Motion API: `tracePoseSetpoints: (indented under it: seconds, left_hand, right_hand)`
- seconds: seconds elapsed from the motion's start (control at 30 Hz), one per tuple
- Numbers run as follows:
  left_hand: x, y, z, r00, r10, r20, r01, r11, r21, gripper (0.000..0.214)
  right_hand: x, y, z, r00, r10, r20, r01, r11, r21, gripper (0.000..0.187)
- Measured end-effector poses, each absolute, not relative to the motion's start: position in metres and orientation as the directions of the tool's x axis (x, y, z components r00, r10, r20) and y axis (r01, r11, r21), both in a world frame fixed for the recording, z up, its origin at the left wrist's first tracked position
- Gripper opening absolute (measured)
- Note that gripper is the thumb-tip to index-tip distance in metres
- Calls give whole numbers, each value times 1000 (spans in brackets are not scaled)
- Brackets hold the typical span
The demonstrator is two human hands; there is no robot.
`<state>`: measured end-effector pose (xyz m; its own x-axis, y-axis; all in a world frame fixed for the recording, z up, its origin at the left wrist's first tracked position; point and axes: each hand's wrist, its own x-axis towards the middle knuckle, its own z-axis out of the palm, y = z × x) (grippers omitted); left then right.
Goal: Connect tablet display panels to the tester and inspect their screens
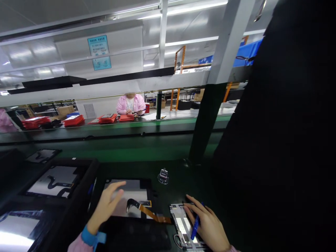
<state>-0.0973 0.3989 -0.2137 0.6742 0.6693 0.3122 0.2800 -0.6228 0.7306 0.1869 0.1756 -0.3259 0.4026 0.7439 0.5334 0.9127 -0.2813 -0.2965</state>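
Note:
My left hand (106, 204), a blue band (90, 237) around its wrist, is over the left side of a flat display panel (128, 191) with a silvery back. Its thumb and fingers are apart and nothing is in them; whether they touch the panel I cannot tell. An orange-and-black flex cable (149, 211) runs from the panel to a metal-framed device assembly (182, 220) with white blocks inside. My right hand (210, 225) rests its fingertips on the assembly's upper edge. Tucked between its fingers, a blue pen (195, 226) slants across the assembly.
At left, black foam trays (90, 171) hold more panels (54, 180). A small clear-based tester-like piece (163, 176) lies beyond my hands. A dark post (207, 122) and black curtain (283, 140) stand right. Across the bench, a person in pink (130, 104) sits by red stacks (107, 118).

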Motion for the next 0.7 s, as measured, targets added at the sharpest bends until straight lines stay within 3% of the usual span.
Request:
tracePoseSetpoints:
  seconds: [0.07, 0.2, 0.7]
  left_hand:
    - [-68, 376, -202, 792, 578, 194, 245, -594, 766, 31]
    - [-43, 355, -197, 902, 432, 12, 308, -661, 684, 23]
    - [-49, 349, -207, 871, 491, -9, 330, -572, 751, 34]
  right_hand:
    - [187, 175, -326, 408, 750, 520, 909, -279, -311, 51]
    - [188, 174, -325, 413, 763, 498, 904, -279, -323, 48]
    - [187, 173, -323, 426, 769, 476, 898, -293, -329, 46]
